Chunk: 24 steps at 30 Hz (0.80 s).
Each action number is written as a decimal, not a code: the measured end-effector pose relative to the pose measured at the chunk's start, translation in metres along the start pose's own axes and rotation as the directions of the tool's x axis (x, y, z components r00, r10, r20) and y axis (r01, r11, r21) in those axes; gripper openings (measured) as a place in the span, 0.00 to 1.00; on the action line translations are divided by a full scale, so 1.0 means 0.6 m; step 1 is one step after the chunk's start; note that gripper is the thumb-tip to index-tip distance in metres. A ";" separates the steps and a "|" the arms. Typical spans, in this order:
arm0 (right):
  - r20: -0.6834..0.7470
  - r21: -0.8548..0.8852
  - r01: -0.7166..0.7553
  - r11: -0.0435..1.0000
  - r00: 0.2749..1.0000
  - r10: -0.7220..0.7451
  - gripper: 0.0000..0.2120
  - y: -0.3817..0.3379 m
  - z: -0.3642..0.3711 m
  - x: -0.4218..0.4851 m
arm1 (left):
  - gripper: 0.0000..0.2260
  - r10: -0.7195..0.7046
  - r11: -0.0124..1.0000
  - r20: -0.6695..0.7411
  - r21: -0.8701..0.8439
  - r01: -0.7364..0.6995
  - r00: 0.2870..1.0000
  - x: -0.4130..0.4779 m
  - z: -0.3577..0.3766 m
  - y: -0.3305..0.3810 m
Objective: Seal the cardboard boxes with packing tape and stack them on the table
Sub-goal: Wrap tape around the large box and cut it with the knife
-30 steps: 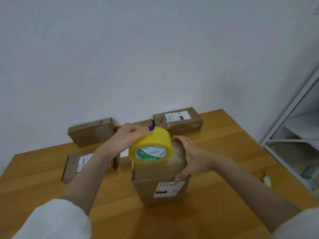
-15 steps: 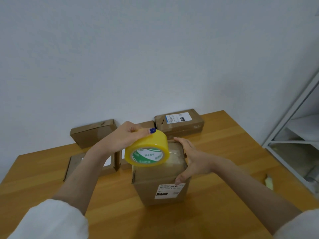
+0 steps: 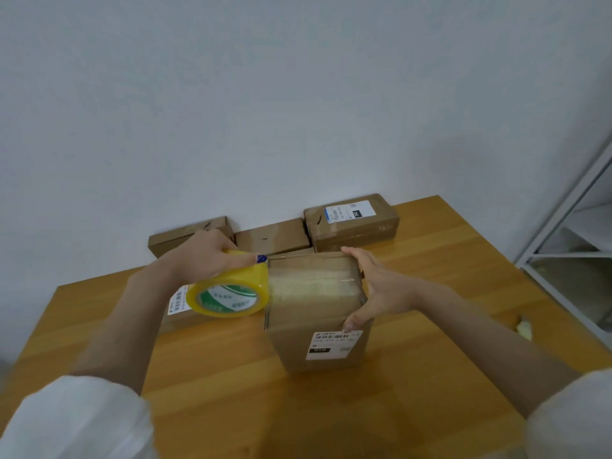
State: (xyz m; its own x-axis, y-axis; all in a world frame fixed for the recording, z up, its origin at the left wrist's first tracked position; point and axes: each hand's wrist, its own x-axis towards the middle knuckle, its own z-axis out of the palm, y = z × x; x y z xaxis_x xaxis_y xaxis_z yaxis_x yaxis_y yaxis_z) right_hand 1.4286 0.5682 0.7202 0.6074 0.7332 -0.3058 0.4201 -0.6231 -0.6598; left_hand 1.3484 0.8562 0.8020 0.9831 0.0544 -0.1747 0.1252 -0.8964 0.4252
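Observation:
A tall cardboard box (image 3: 298, 332) with a white label stands on the wooden table (image 3: 331, 409) in the middle. Clear tape lies in strips across its top. My left hand (image 3: 205, 256) grips a yellow roll of packing tape (image 3: 228, 294) at the box's upper left edge, and tape runs from the roll onto the top. My right hand (image 3: 374, 289) holds the box's right side, thumb on the near corner and fingers along the far edge.
Three flat cardboard boxes line the wall: left (image 3: 175, 238), middle (image 3: 271, 238), right (image 3: 351, 221) with a white label. Another labelled box (image 3: 177, 309) lies behind my left arm. A pale scrap (image 3: 525, 329) sits at the table's right edge. A white metal shelf (image 3: 569, 226) stands to the right.
My left hand has drawn the tape roll from over the box's top leftward and down to its left edge. The right hand has stayed on the box's right side.

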 end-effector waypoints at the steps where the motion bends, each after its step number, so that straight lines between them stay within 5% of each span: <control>1: -0.003 0.001 -0.003 1.000 1.000 0.003 0.64 0.000 0.000 0.000 | 0.28 -0.001 1.000 0.012 0.004 0.001 1.000 0.002 0.001 -0.001; 8: -0.001 -0.024 -0.005 1.000 1.000 0.005 0.64 0.004 -0.001 -0.005 | 0.39 -0.084 0.967 0.061 0.247 0.067 0.995 -0.002 0.003 -0.045; 24: 0.030 0.010 -0.010 1.000 1.000 0.009 0.63 0.007 -0.004 -0.001 | 0.52 -0.152 0.984 0.052 0.098 0.147 0.987 0.005 0.057 -0.091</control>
State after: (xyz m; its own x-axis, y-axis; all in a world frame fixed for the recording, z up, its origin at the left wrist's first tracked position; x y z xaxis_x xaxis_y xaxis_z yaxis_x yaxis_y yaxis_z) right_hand 1.4315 0.5646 0.7193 0.5907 0.7353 -0.3323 0.4076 -0.6274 -0.6636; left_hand 1.3399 0.8903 0.7481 0.9444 0.1676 -0.2829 0.2545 -0.9173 0.3061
